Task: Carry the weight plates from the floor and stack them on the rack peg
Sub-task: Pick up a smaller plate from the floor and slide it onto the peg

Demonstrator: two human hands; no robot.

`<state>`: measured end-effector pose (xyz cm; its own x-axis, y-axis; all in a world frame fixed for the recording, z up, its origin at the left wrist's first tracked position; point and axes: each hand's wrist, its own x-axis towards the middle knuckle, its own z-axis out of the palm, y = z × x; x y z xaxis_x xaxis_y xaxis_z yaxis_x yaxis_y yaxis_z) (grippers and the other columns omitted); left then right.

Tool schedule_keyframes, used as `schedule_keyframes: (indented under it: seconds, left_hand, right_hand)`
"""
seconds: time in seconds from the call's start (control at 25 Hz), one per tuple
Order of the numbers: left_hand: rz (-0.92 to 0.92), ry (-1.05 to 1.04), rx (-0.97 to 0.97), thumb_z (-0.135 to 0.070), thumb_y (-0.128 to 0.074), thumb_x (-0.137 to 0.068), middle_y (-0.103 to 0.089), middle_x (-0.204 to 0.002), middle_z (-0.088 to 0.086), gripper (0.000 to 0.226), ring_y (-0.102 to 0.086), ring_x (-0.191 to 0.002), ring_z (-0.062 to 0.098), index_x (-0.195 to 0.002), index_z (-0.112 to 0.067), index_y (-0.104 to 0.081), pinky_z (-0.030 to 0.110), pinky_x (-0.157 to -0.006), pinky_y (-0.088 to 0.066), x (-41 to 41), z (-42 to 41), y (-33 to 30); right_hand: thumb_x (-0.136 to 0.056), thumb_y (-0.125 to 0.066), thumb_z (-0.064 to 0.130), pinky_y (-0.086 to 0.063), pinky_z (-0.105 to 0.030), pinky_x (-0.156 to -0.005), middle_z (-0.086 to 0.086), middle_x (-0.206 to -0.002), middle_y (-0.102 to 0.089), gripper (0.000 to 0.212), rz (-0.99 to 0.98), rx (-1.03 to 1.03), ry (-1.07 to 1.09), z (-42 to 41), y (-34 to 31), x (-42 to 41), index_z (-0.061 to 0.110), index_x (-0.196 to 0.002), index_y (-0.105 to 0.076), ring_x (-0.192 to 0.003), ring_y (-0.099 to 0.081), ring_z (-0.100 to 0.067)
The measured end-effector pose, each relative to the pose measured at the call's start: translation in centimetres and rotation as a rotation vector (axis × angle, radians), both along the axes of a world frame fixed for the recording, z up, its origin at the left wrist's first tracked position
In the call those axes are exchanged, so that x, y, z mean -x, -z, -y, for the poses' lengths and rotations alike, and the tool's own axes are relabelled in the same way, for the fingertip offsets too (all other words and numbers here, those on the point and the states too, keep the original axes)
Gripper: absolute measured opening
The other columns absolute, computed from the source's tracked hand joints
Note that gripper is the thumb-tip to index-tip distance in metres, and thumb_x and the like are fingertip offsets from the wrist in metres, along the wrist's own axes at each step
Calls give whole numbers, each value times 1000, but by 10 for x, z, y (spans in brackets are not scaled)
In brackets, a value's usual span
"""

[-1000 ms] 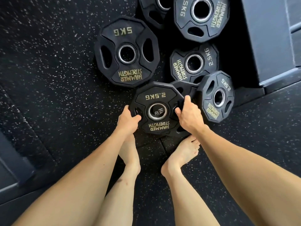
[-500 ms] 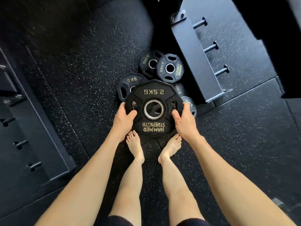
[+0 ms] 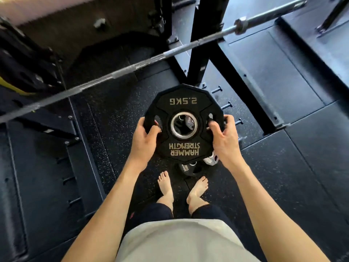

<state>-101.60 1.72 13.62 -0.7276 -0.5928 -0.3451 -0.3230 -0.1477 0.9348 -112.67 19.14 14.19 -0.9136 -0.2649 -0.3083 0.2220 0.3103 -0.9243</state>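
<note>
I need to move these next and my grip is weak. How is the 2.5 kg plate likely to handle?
The plate is probably rigid and dense for its size. It looks matte, likely not slippery, and the left hand and right hand hook fingers through its slots. Its flat-sided rim should resist rolling.

A single wide-angle head-worn view looks steeply down past the person's chest, near the two bare hands gripping a black twelve-sided rubber weight plate [image 3: 184, 122]; speckled black rubber floor [image 3: 117, 118] lies far below.
</note>
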Motion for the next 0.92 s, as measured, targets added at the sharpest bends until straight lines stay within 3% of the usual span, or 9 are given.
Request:
schedule_keyframes:
  seconds: [0.12,0.2,0.32,0.6,0.8,0.92]
  left_hand:
    - [-88,-91,-29,-28,-46,-94,-55,-77,-6,21,-55,-71,0,-89,-8,-52,15,-69,-45,-29,-8,-54]
    - [-129,-179,-59,-37,-42,-97,-53,-78,-4,28,-52,-73,5,-89,-12,-51,21,-73,-44,-50,-16,-72]
    - [-164,-316,-8,-33,-37,-104,-51,-80,-1,30,-48,-75,10,-90,-12,-53,30,-78,-40,-79,-32,-90]
    - [-185,-805,97,-46,-41,-100,-60,-87,-7,29,-53,-89,14,-88,-27,-59,45,-96,-45,-175,-97,-126]
    - [-191,-1120,207,-53,-43,-94,-59,-105,17,54,-54,-98,21,-110,-4,-57,54,-100,-43,-283,-143,-140]
    - [-192,-1326,249,-59,-48,-89,-59,-102,13,56,-54,-96,23,-106,-6,-58,58,-99,-42,-359,-166,-142]
  right_hand:
    - [-98,-52,45,-53,-37,-68,2,-79,-61,20,-33,63,-22,2,-48,-22,26,-90,-50,-71,-59,-10]
    - [-100,-47,45,-50,-27,-61,6,-74,-58,24,-81,82,-60,3,-69,-35,26,-87,-51,-65,-56,-4]
    - [-102,-44,38,-43,-13,-53,12,-69,-54,24,-127,125,-155,6,-91,-48,23,-84,-50,-55,-49,7]
    - [-102,-45,37,-41,-12,-51,17,-59,-57,25,-127,252,-622,19,-129,-98,19,-85,-50,-53,-50,6]
    - [-101,-47,40,-43,-20,-60,19,-59,-58,26,-110,308,-981,41,-139,-193,21,-83,-52,-58,-51,4]
    - [-102,-46,37,-42,-16,-59,20,-58,-58,27,-109,344,-1168,54,-146,-276,18,-82,-50,-56,-50,6]
